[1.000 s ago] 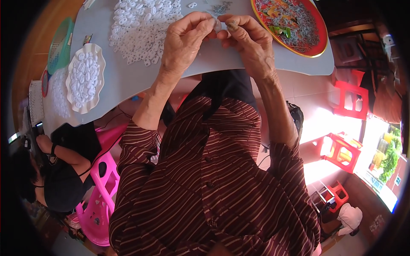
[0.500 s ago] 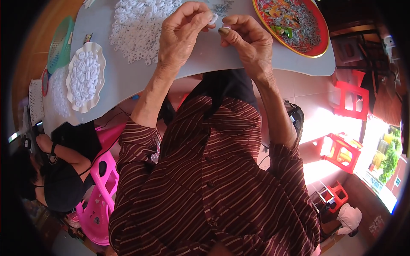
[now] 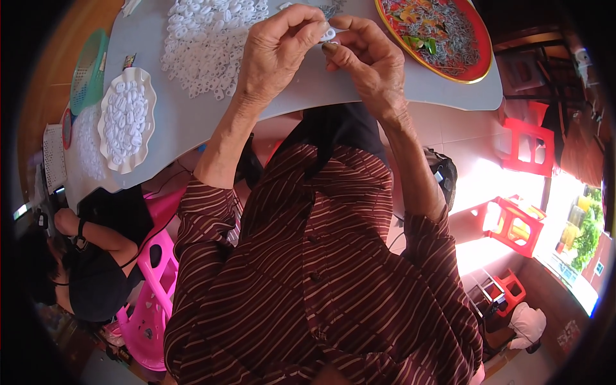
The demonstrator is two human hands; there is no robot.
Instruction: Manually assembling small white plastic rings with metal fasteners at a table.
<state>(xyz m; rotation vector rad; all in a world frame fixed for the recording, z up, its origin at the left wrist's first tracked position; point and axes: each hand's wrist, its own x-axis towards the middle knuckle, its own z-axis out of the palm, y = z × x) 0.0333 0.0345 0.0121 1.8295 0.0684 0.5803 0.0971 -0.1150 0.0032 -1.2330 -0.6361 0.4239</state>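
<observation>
Above the table's near edge, my left hand [image 3: 276, 58] pinches a small white plastic piece [image 3: 329, 34] with a hole in it. My right hand [image 3: 378, 70] meets it there, thumb and forefinger closed at the piece's right side. Whatever sits between the right fingertips is too small to make out. Beyond my left hand spreads a heap of similar white plastic pieces [image 3: 202, 61]. Farther left, a scalloped white dish [image 3: 150, 122] holds more white pieces. At the right stands a round red tray [image 3: 465, 72] with a gold rim, full of small grey metal parts.
The grey table [image 3: 186, 125] curves around my front. A green basket [image 3: 88, 77] is at its left edge, near a small wrapper [image 3: 129, 60]. Another person [image 3: 96, 276] sits at lower left beside a pink chair [image 3: 151, 321]. Red stools [image 3: 516, 224] stand on the floor at right.
My hands have come together: the right hand has moved left and the left hand slightly right, so the fingertips now meet at the white piece.
</observation>
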